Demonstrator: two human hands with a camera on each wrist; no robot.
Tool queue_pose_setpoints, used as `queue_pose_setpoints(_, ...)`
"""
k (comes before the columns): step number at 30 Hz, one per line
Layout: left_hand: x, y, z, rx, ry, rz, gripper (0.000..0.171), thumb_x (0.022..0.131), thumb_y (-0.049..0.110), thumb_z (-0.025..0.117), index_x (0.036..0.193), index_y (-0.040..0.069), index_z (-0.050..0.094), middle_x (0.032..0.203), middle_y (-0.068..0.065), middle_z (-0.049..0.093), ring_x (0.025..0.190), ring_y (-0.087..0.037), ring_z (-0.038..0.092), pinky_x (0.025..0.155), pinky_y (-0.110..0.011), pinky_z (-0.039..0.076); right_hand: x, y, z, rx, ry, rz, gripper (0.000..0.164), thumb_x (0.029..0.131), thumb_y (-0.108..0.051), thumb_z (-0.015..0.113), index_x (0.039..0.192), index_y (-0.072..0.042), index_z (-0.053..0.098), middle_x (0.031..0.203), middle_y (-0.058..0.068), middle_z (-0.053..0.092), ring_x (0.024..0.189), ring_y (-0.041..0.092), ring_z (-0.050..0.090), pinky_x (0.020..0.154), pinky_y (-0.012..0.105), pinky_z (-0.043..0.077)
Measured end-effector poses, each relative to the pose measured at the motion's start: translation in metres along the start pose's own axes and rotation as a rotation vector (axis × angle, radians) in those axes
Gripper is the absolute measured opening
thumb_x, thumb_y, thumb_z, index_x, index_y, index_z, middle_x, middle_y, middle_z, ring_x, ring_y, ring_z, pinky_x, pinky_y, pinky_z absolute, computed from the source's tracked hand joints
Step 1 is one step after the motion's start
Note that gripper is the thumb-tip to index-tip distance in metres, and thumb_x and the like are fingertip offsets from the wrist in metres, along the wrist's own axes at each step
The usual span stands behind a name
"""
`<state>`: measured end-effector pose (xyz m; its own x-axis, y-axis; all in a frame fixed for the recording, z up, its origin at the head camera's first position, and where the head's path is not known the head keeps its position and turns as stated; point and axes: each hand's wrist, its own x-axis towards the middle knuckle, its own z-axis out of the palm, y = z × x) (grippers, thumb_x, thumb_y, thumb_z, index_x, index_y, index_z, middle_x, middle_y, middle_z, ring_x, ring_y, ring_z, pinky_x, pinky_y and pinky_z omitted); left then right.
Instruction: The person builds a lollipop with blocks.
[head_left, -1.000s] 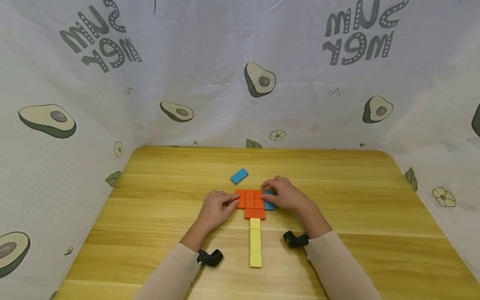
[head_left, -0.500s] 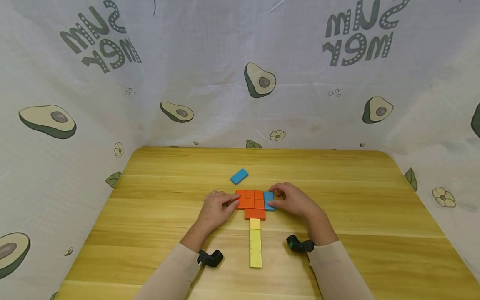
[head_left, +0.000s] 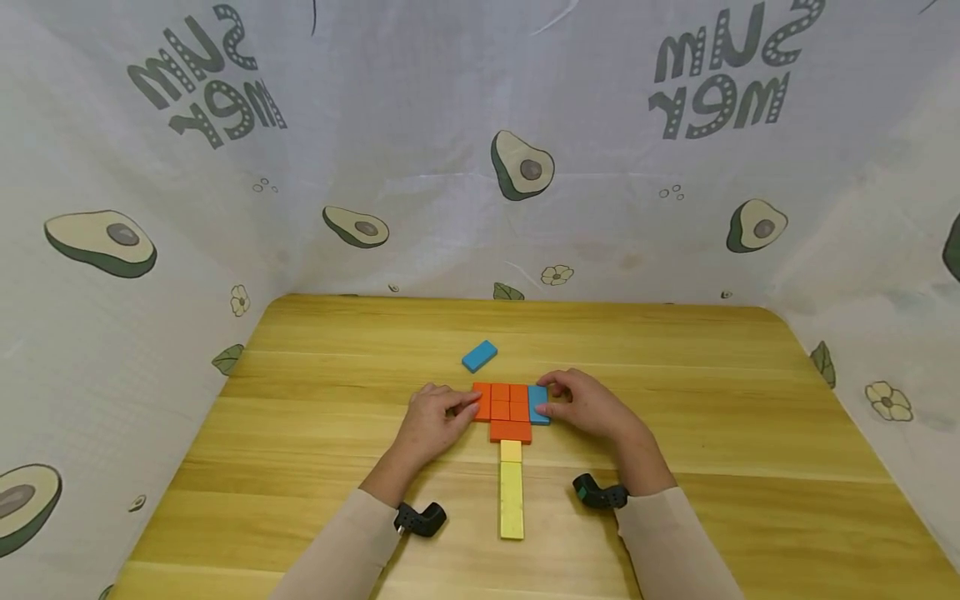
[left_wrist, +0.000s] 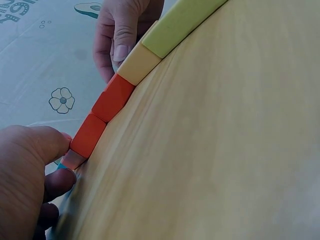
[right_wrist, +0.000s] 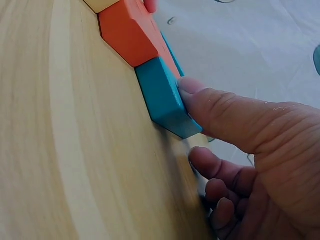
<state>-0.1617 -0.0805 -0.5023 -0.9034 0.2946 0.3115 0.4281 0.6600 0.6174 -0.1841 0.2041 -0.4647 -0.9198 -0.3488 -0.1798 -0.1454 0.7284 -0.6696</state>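
Observation:
In the head view, flat orange blocks [head_left: 500, 392] lie joined on the table, with a wider orange block [head_left: 510, 431] on their near side. A small yellow block [head_left: 511, 451] and a long yellow-green block [head_left: 512, 500] run from there toward me. My left hand [head_left: 431, 421] holds the leftmost orange block [head_left: 482, 412] between thumb and forefinger. At the right end, my right hand [head_left: 588, 404] pinches a blue block [head_left: 537, 393] set against the orange ones. The right wrist view shows the thumb [right_wrist: 215, 107] on that block's top edge.
Another blue block [head_left: 479, 356] lies slanted on the wooden table [head_left: 337, 350] beyond the orange blocks. A printed cloth [head_left: 420, 108] hangs behind the table and at both sides. Black wrist devices [head_left: 422, 519] sit on both wrists.
My right hand has shifted right, from over the seam of the orange and blue blocks to the blue block's right side. The left hand keeps its place.

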Motion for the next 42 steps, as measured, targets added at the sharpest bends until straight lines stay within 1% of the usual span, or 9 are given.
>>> queue_pose_setpoints(5, -0.002, -0.002, 0.0, 0.004, -0.021, -0.019, 0.024, 0.096, 0.03, 0.072, 0.118, 0.022, 0.079, 0.087, 0.008, 0.074, 0.074, -0.006, 0.045, 0.077, -0.028, 0.034, 0.001, 0.002, 0.002, 0.022, -0.013, -0.017, 0.041, 0.095, -0.033, 0.073, 0.128, -0.009, 0.065, 0.109, 0.009, 0.059, 0.098, 0.022, 0.052, 0.089, 0.042, 0.046)
queue_pose_setpoints(9, 0.0, 0.0, -0.002, -0.047, -0.045, -0.044, 0.025, 0.097, 0.031, 0.071, 0.119, 0.021, 0.079, 0.085, 0.007, 0.072, 0.075, -0.008, 0.047, 0.079, -0.029, 0.034, 0.0, 0.003, 0.001, 0.033, -0.002, -0.036, 0.041, 0.095, -0.032, 0.073, 0.128, -0.008, 0.064, 0.105, 0.008, 0.057, 0.096, 0.022, 0.05, 0.087, 0.04, 0.044)
queue_pose_setpoints(13, 0.012, -0.001, -0.005, -0.134, -0.043, -0.084, 0.028, 0.099, 0.03, 0.069, 0.122, 0.016, 0.077, 0.085, 0.005, 0.069, 0.076, -0.008, 0.051, 0.075, -0.027, 0.042, 0.001, 0.004, -0.001, 0.04, 0.02, -0.023, 0.041, 0.095, -0.032, 0.073, 0.128, -0.009, 0.064, 0.104, 0.007, 0.055, 0.095, 0.022, 0.049, 0.086, 0.038, 0.043)
queue_pose_setpoints(17, 0.03, -0.004, -0.004, -0.169, -0.003, -0.168, 0.032, 0.098, 0.029, 0.07, 0.125, 0.012, 0.075, 0.086, 0.002, 0.067, 0.076, -0.011, 0.057, 0.068, -0.027, 0.048, 0.0, 0.006, -0.002, 0.037, 0.035, -0.023, 0.041, 0.096, -0.032, 0.073, 0.128, -0.009, 0.064, 0.104, 0.007, 0.055, 0.094, 0.022, 0.049, 0.086, 0.038, 0.042)
queue_pose_setpoints(22, 0.05, -0.006, 0.001, -0.107, 0.023, -0.302, 0.042, 0.094, 0.041, 0.073, 0.125, 0.013, 0.073, 0.082, 0.0, 0.065, 0.071, -0.014, 0.056, 0.064, -0.029, 0.046, -0.002, 0.008, -0.003, 0.058, 0.04, -0.021, 0.04, 0.097, -0.031, 0.072, 0.128, -0.007, 0.064, 0.104, 0.007, 0.056, 0.092, 0.021, 0.049, 0.084, 0.037, 0.042)
queue_pose_setpoints(28, 0.064, -0.003, 0.002, -0.027, 0.017, -0.4, 0.044, 0.088, 0.046, 0.078, 0.115, 0.011, 0.076, 0.084, 0.002, 0.07, 0.073, -0.014, 0.06, 0.069, -0.031, 0.05, -0.005, 0.005, -0.003, 0.086, 0.027, -0.041, 0.04, 0.097, -0.03, 0.071, 0.129, -0.005, 0.064, 0.103, 0.007, 0.056, 0.09, 0.02, 0.048, 0.082, 0.036, 0.042)
queue_pose_setpoints(35, 0.072, 0.001, -0.002, -0.017, -0.05, -0.389, 0.039, 0.089, 0.041, 0.078, 0.111, 0.009, 0.077, 0.086, 0.001, 0.074, 0.075, -0.012, 0.064, 0.071, -0.031, 0.053, -0.004, 0.006, -0.002, 0.09, 0.041, -0.046, 0.039, 0.097, -0.027, 0.071, 0.128, -0.005, 0.064, 0.101, 0.007, 0.056, 0.086, 0.02, 0.047, 0.079, 0.035, 0.041)
queue_pose_setpoints(38, 0.075, 0.003, -0.001, -0.057, -0.09, -0.349, 0.037, 0.088, 0.039, 0.079, 0.11, 0.008, 0.078, 0.087, 0.001, 0.073, 0.077, -0.012, 0.063, 0.073, -0.03, 0.053, -0.004, 0.006, -0.002, 0.094, 0.041, -0.044, 0.038, 0.097, -0.027, 0.071, 0.128, -0.005, 0.064, 0.1, 0.007, 0.056, 0.084, 0.02, 0.047, 0.078, 0.035, 0.041)
queue_pose_setpoints(42, 0.078, 0.005, 0.002, -0.114, -0.174, -0.264, 0.036, 0.09, 0.035, 0.079, 0.112, 0.006, 0.077, 0.088, 0.0, 0.072, 0.08, -0.013, 0.062, 0.079, -0.033, 0.055, -0.004, 0.007, -0.001, 0.099, 0.045, -0.044, 0.038, 0.097, -0.027, 0.071, 0.128, -0.005, 0.065, 0.1, 0.007, 0.056, 0.084, 0.02, 0.048, 0.078, 0.035, 0.041)
